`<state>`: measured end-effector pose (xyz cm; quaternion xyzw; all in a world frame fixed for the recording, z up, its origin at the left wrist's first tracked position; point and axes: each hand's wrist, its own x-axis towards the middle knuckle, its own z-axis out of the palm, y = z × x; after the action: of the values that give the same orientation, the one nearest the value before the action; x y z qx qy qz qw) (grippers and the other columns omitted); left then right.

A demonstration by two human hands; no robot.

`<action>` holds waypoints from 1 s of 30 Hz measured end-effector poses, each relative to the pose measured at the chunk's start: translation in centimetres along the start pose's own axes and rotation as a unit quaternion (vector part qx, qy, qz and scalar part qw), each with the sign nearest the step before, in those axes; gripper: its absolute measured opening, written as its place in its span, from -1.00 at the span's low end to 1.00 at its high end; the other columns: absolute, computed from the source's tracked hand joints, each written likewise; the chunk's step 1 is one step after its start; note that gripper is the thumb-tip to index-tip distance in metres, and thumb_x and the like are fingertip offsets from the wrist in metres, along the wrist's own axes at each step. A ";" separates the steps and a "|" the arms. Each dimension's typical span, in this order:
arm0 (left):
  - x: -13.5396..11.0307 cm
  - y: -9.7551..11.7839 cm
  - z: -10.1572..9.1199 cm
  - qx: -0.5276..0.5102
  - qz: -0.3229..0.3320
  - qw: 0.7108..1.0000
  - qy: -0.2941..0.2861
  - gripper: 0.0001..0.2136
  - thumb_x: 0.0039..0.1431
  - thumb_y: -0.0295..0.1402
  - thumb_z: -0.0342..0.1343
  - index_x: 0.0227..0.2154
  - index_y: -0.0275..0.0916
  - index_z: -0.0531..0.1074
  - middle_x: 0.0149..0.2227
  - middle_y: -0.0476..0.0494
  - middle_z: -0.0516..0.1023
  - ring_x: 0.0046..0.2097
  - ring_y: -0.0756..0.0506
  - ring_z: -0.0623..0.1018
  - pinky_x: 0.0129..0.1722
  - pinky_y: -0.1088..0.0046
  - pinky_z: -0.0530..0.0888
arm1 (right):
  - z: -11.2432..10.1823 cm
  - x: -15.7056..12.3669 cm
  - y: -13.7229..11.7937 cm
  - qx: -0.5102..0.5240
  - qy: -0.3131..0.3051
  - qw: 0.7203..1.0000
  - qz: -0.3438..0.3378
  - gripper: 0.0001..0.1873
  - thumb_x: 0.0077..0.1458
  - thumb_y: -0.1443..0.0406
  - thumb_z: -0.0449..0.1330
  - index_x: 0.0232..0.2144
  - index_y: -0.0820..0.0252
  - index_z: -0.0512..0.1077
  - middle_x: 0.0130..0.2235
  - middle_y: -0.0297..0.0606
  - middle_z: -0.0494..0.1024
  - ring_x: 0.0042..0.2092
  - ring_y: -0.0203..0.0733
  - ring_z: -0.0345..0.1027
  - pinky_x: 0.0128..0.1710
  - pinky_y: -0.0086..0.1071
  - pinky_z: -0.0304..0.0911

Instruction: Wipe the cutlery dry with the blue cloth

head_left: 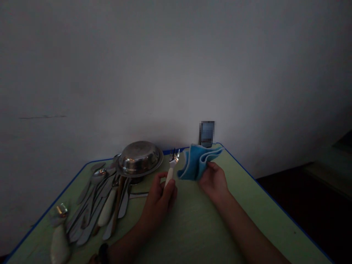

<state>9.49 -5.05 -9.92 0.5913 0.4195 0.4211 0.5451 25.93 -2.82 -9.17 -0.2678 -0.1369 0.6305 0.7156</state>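
Note:
My left hand (161, 194) is closed round the pale handle of a fork (171, 170), whose metal tines point up and away from me. Just to its right, my right hand (215, 181) grips a blue cloth (195, 161) with a lighter edge. The cloth is folded and stands up in loose pleats, apart from the fork. Both hands are above the green table (192, 223). Some of the right hand's fingers are hidden behind the cloth.
On the left lies a pile of metal spoons and other cutlery (95, 205). Behind it is an upturned metal bowl (140, 156). Another pale-handled utensil (59, 238) lies at the near left. A phone-like device (206, 132) leans against the wall (176, 73) at the back.

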 end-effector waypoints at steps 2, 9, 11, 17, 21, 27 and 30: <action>-0.1 0.0 0.1 0.021 0.006 1.000 -0.006 -0.78 0.15 -0.16 -0.10 -0.23 -0.16 0.13 -0.64 0.19 0.24 -0.68 0.11 0.20 -0.74 0.68 0.15 | 0.0 -0.3 0.6 0.034 -0.016 0.999 0.032 -0.79 -0.09 0.28 -0.01 -0.56 0.12 0.42 -0.47 -0.35 0.55 -0.33 -0.17 0.41 -0.20 -0.25 0.26; 0.0 -0.1 0.2 0.039 0.020 0.998 0.049 -0.77 0.12 -0.15 -0.08 -0.25 -0.17 0.17 -0.66 0.18 0.23 -0.66 0.10 0.21 -0.70 0.68 0.15 | 0.2 -1.1 1.1 0.039 -0.084 0.995 0.032 -0.64 0.02 0.09 -0.05 -0.28 0.09 0.44 -0.17 -0.29 0.53 -0.05 -0.10 0.32 -0.12 -0.15 0.22; 0.1 -0.3 0.1 0.069 0.013 0.997 0.031 -0.77 0.12 -0.15 -0.07 -0.27 -0.19 0.20 -0.69 0.18 0.22 -0.67 0.09 0.21 -0.70 0.67 0.13 | 0.4 -1.1 1.0 0.024 -0.074 0.997 0.025 -0.64 0.00 0.08 -0.04 -0.29 0.09 0.44 -0.19 -0.31 0.54 -0.06 -0.10 0.33 -0.12 -0.15 0.23; 0.3 -0.3 0.0 0.155 0.001 0.988 -0.008 -0.76 0.11 -0.15 -0.05 -0.34 -0.23 0.30 -0.70 0.15 0.22 -0.66 0.06 0.23 -0.68 0.61 0.14 | 0.7 -1.1 1.9 -0.026 -0.051 0.998 0.017 -0.71 -0.06 0.11 0.09 -0.36 0.15 0.45 -0.31 -0.31 0.57 -0.19 -0.16 0.40 -0.15 -0.26 0.27; 0.3 0.0 0.2 0.224 0.043 0.973 -0.048 -0.77 0.11 -0.20 -0.04 -0.39 -0.26 0.37 -0.53 -0.01 0.41 -0.49 -0.03 0.38 -0.51 0.52 0.27 | 0.0 -0.9 3.0 -0.121 -0.046 0.992 0.002 -0.71 -0.17 0.19 0.25 -0.35 0.21 0.44 -0.40 -0.31 0.55 -0.37 -0.25 0.40 -0.25 -0.35 0.27; 0.1 -0.3 0.1 0.228 0.031 0.969 -0.093 -0.76 0.15 -0.21 -0.11 -0.36 -0.25 0.35 -0.56 0.01 0.37 -0.50 -0.04 0.36 -0.53 0.51 0.25 | -0.9 -0.8 3.7 -0.248 -0.022 0.966 -0.066 -0.69 -0.11 0.11 0.18 -0.39 0.25 0.41 -0.49 -0.35 0.48 -0.47 -0.31 0.28 -0.39 -0.43 0.19; -0.1 -0.5 0.2 0.224 0.021 0.968 -0.112 -0.77 0.16 -0.20 -0.12 -0.39 -0.24 0.33 -0.59 0.05 0.31 -0.54 -0.01 0.32 -0.56 0.53 0.22 | -1.3 -0.6 3.5 -0.375 0.035 0.918 -0.124 -0.61 -0.07 0.02 0.09 -0.60 0.25 0.34 -0.64 -0.42 0.31 -0.57 -0.36 0.10 -0.56 -0.48 0.03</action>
<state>9.64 -5.21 -10.42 0.7502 0.4270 0.2590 0.4333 23.66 -3.52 -12.08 -0.5196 -0.3703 0.4288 0.6396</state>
